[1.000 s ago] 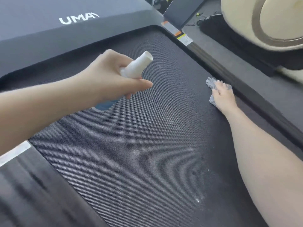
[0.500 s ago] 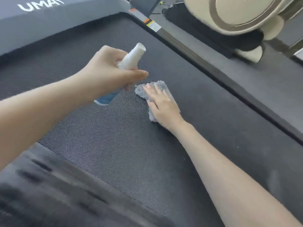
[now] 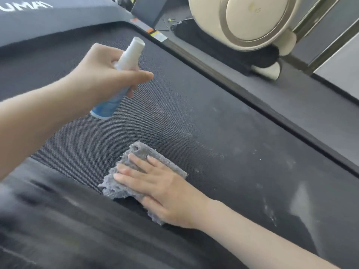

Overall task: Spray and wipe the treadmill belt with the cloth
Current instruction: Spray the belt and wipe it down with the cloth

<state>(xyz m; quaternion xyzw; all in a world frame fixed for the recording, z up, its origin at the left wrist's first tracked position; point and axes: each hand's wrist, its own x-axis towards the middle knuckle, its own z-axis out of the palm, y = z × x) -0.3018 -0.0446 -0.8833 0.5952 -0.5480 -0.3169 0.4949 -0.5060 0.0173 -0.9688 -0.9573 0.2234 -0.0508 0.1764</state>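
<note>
The dark textured treadmill belt point(image 3: 194, 105) fills the middle of the view, with pale dusty streaks on its right part. My left hand point(image 3: 104, 74) grips a small spray bottle point(image 3: 124, 74) with a white cap and blue base, held above the belt. My right hand point(image 3: 159, 189) lies flat with straight fingers on a grey fluffy cloth point(image 3: 139, 152), pressing it to the belt at its near left edge. Part of the cloth is hidden under my palm.
A dark side rail point(image 3: 58, 220) runs along the belt's near left. The right rail point(image 3: 281, 117) borders the far side. The grey motor cover point(image 3: 48, 16) with white lettering sits at the top left. A cream round machine point(image 3: 252, 22) stands beyond the right rail.
My right hand has slid the cloth across the belt from the right rail to the near left edge. The left hand still holds the bottle above the belt; the view has shifted.
</note>
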